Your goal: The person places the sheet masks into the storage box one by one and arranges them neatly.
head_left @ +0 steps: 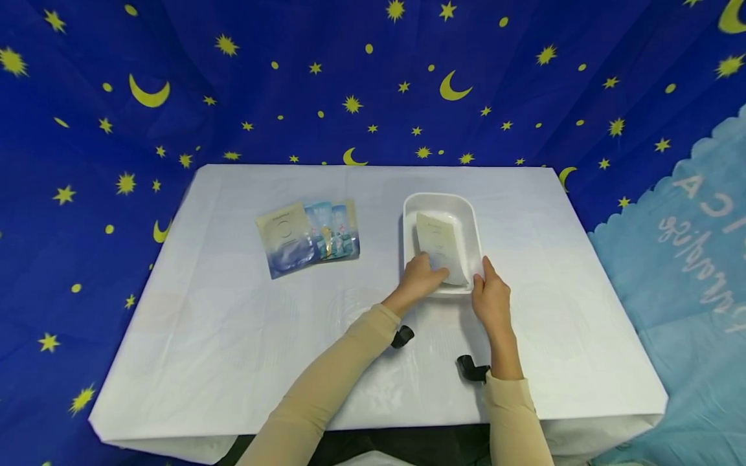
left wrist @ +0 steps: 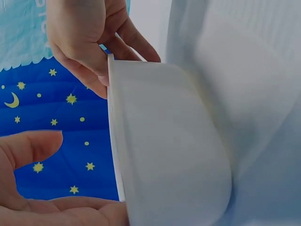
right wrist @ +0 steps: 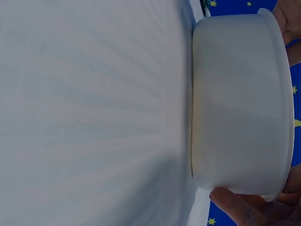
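A white plastic tray (head_left: 441, 202) stands on the table with a flat sheet-mask packet (head_left: 438, 236) leaning inside it. My left hand (head_left: 421, 275) reaches over the near left rim, its fingers at the packet's lower end. In the left wrist view, the left thumb (left wrist: 40, 147) stands well apart from the fingers, with no packet showing between them. My right hand (head_left: 492, 296) grips the tray's near right corner, with fingers along the outer wall. From the right wrist view, the tray's outer side (right wrist: 240, 103) hides what lies inside.
Several sheet-mask packets lie fanned and overlapping left of the tray, a beige and blue packet (head_left: 287, 241) on top. The white-covered table (head_left: 192, 336) meets a blue star-patterned curtain (head_left: 326, 77) at its far edge. Black wrist mounts (head_left: 471, 369) stick out from both wrists.
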`<state>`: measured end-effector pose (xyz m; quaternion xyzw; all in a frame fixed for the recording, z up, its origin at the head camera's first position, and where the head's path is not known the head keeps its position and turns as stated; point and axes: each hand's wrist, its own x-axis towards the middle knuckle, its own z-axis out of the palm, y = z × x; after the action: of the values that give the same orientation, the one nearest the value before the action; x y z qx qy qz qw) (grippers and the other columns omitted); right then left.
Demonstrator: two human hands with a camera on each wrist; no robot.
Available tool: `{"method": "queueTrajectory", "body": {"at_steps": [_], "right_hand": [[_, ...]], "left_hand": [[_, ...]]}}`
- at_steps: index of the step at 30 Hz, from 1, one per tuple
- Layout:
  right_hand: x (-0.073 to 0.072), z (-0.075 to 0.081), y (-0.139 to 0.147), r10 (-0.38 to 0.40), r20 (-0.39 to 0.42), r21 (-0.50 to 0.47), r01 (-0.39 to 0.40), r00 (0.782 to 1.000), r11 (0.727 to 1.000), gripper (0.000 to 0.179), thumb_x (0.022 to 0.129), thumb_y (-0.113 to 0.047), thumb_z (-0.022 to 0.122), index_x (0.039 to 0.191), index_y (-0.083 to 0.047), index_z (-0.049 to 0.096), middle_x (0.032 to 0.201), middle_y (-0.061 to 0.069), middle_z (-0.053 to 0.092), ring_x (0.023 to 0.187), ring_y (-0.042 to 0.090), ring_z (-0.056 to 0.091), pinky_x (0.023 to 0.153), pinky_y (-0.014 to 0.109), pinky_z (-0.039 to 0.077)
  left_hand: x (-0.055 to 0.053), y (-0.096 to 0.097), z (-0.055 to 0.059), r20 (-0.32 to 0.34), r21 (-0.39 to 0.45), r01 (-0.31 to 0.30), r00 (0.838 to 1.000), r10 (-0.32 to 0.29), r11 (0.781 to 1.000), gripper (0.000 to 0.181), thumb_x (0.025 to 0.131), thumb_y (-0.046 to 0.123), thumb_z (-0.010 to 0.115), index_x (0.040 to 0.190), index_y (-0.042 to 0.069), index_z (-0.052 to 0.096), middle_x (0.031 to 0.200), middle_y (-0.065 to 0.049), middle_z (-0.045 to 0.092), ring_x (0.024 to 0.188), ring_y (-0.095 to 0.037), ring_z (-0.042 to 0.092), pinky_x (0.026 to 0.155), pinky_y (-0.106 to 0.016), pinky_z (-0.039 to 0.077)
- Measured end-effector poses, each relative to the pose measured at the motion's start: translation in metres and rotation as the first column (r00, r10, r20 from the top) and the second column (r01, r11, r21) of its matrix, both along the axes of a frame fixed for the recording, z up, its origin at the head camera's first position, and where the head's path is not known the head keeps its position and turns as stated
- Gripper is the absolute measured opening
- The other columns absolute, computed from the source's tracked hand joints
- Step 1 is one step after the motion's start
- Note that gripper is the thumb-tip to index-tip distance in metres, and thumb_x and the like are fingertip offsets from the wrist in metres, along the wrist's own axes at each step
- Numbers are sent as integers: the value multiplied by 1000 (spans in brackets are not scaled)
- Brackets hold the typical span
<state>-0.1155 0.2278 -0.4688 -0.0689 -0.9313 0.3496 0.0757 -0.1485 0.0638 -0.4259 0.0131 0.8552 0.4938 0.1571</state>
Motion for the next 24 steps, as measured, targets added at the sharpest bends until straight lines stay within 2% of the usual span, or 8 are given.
{"method": "queueTrajectory", "body": {"at_steps": [2,6,9,12,15,17,21,24], "right_hand": [[0,0,0,0,-1,-3,0,1000,1000,49,99,-2,46,145,11,35,139,36,45,129,50,45,107,59,41],[0,0,0,0,-13,0,0,1000,1000,49,98,-3,46,144,12,37,138,37,46,128,51,45,107,59,41],[0,0,0,1,-27,9,0,1000,1000,48,98,-3,47,143,13,38,137,37,47,127,51,46,107,59,41],[0,-1,0,2,-37,14,-2,999,1000,48,97,-3,48,142,13,39,136,37,47,126,51,47,107,59,41],[0,-2,0,-1,-37,14,2,999,1000,49,97,-3,48,142,12,39,136,37,47,126,51,47,107,59,41],[0,-2,0,-4,-30,12,5,1000,1000,49,96,-3,48,142,12,39,137,37,47,126,52,47,107,60,40],[0,-2,0,-8,-21,6,8,1000,1000,49,97,-3,47,143,11,39,137,37,47,126,52,47,107,60,40],[0,-1,1,-7,-20,2,7,1000,1000,49,97,-3,47,143,11,38,137,36,47,126,52,47,107,60,40]], "left_hand": [[1,1,1,13,-16,24,1000,-24,1000,56,89,23,63,130,-14,50,132,-29,54,122,-38,54,104,-44,48],[3,-2,4,-12,20,35,999,-34,999,61,90,23,61,139,-11,46,146,-28,43,138,-40,40,117,-45,35],[2,-10,7,-48,119,-14,999,20,993,51,91,18,60,136,-5,53,141,-22,53,132,-35,50,112,-41,43],[-1,-26,10,-70,218,-106,990,124,970,39,91,13,61,127,-2,62,129,-17,64,116,-31,64,96,-35,55],[-7,-49,12,-100,253,-213,964,245,944,31,90,11,62,118,-1,68,117,-17,70,103,-30,69,85,-34,60],[-11,-69,13,-115,260,-283,940,320,923,29,90,10,60,116,-1,69,113,-18,71,100,-31,69,84,-36,59],[-16,-114,11,-111,244,-396,895,431,885,31,91,9,57,118,-2,68,114,-20,70,104,-35,66,85,-43,57],[-18,-150,6,-66,196,-468,871,488,862,35,93,10,56,124,-3,64,121,-21,66,114,-35,61,91,-44,54]]}}
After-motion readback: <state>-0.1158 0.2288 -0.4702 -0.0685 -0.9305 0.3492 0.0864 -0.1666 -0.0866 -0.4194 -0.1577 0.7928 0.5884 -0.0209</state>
